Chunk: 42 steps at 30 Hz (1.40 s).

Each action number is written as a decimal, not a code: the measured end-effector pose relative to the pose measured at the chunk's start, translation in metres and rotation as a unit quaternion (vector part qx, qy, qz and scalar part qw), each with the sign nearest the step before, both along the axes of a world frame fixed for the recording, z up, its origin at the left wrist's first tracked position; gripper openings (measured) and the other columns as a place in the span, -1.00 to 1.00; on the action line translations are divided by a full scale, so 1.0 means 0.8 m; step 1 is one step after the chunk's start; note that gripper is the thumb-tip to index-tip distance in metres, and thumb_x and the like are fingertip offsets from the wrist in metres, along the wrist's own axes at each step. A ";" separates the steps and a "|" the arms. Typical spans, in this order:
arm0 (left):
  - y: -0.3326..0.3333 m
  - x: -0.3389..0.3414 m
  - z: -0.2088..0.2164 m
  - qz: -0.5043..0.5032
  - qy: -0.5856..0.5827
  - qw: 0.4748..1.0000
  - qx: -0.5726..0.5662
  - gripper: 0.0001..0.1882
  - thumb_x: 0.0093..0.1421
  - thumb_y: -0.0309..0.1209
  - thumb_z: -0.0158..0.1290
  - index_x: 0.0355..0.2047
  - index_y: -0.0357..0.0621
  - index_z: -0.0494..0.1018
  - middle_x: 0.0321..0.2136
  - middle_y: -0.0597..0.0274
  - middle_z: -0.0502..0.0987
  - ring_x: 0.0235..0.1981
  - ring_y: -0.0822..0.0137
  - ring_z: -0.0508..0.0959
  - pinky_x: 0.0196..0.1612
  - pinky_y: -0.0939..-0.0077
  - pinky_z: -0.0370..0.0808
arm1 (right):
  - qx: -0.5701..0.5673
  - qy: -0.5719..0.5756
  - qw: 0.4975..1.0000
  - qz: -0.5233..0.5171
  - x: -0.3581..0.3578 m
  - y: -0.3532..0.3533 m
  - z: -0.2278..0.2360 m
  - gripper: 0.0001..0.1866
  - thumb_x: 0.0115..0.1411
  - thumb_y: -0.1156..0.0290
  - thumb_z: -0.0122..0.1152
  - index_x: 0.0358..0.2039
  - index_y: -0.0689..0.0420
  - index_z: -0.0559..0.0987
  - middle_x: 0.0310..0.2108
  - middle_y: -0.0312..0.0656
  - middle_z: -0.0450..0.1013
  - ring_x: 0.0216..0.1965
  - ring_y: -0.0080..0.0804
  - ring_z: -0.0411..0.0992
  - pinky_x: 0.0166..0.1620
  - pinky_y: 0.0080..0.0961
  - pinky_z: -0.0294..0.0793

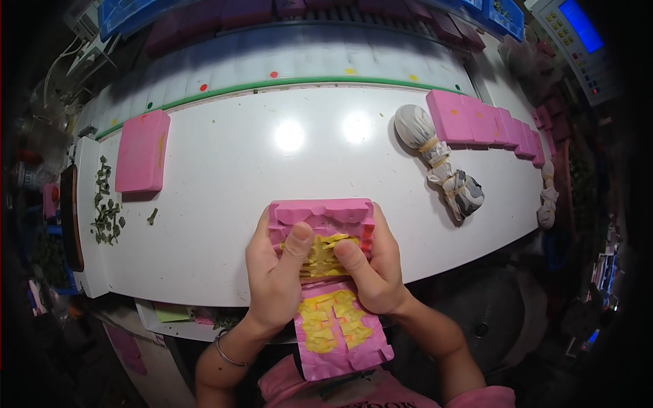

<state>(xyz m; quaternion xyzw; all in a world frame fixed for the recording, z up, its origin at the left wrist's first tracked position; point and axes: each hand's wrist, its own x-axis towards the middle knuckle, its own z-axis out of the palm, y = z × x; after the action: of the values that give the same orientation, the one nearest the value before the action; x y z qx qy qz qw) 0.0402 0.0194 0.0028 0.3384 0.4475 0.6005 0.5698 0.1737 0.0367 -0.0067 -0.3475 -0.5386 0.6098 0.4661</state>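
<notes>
A pink rubber mould (pixel 321 212) with yellow inner faces is held at the near edge of the white table, spread apart into two halves. Its upper half is gripped from the left side by my left hand (pixel 273 282) and from the right by my right hand (pixel 381 275). Both thumbs press on the yellow middle; my other fingers are hidden behind the mould. The lower half (pixel 343 330) hangs toward me, its ridged yellow patches facing up. A red mark shows on the upper half's right side.
A closed pink mould block (pixel 141 153) lies at left, beside scattered small green pieces (pixel 105 204). At right lie a cloth-wrapped bundle tied with bands (pixel 439 160) and a row of pink blocks (pixel 476 122). A green-edged strip (pixel 286 85) crosses the back; a machine with a blue screen (pixel 581 26) stands far right.
</notes>
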 end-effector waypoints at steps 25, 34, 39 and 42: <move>0.001 -0.001 -0.007 -0.009 0.086 0.996 0.035 -0.64 0.27 -0.35 -0.03 -0.05 -0.32 0.19 -0.28 0.20 0.42 -0.23 0.49 0.42 -0.12 0.61 0.36 | -0.019 -0.044 0.989 0.143 0.017 0.016 0.012 -0.46 0.15 0.50 0.11 0.05 0.31 0.07 -0.14 0.07 0.36 -0.09 -0.28 0.40 -0.04 -0.44 0.36; 0.001 -0.005 0.006 -0.049 0.101 0.993 0.046 -0.58 0.19 -0.50 0.03 0.01 -0.32 0.16 -0.19 0.14 0.40 -0.18 0.46 0.43 -0.09 0.57 0.39 | -0.030 -0.194 0.969 0.151 0.029 0.009 0.010 -0.39 0.14 0.54 0.10 0.11 0.31 0.01 -0.06 0.09 0.31 -0.01 -0.14 0.32 0.03 -0.35 0.29; -0.015 -0.046 0.005 -0.189 0.138 0.971 -0.039 -0.50 0.05 -0.60 0.13 0.01 -0.35 0.25 -0.14 0.09 0.47 -0.13 0.42 0.47 -0.07 0.52 0.42 | 0.034 -0.190 0.971 0.142 0.033 0.013 0.008 -0.45 0.12 0.52 0.11 0.03 0.32 0.05 -0.17 0.21 0.38 -0.09 0.10 0.40 -0.06 -0.27 0.37; -0.024 -0.047 -0.001 -0.163 0.182 0.969 -0.035 -0.59 0.03 -0.59 0.15 -0.09 -0.36 0.34 -0.26 0.13 0.53 -0.23 0.43 0.50 -0.13 0.53 0.45 | 0.080 -0.221 0.960 0.150 0.030 0.013 0.014 -0.46 0.11 0.52 0.12 0.03 0.32 0.08 -0.19 0.20 0.39 -0.10 0.10 0.40 -0.06 -0.27 0.37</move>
<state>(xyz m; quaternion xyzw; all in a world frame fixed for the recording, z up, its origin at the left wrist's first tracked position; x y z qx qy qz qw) 0.0022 0.0000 0.0022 0.4900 0.5036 0.4116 0.5804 0.1980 0.0469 0.0043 -0.3506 -0.7212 0.5357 0.2647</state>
